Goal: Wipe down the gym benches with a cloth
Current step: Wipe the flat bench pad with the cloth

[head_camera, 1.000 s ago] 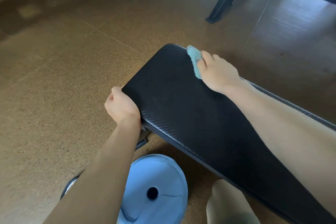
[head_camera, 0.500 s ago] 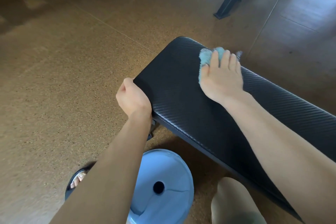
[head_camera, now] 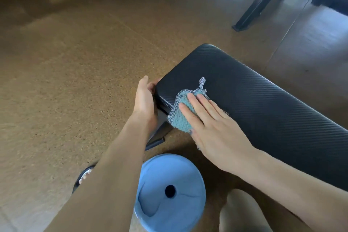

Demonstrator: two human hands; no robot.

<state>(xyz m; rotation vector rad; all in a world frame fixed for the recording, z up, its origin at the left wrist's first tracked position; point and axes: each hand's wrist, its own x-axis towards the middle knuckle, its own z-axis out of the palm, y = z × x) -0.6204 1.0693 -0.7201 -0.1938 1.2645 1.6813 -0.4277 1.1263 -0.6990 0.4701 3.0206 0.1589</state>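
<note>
Your right hand (head_camera: pixel 212 130) lies flat with fingers spread, pressing the fuzzy teal cloth with grey mesh backing (head_camera: pixel 183 117) onto the near corner of the black padded gym bench (head_camera: pixel 263 111). Your left hand (head_camera: pixel 145 100) wraps around the bench's end. A round light-blue bucket (head_camera: pixel 150 184) sits on the brown speckled floor (head_camera: pixel 66 81) just below.

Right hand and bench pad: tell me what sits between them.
In the head view, a teal cloth with a mesh edge lies between the right hand and the black bench pad, pressed flat at the near corner.
</note>
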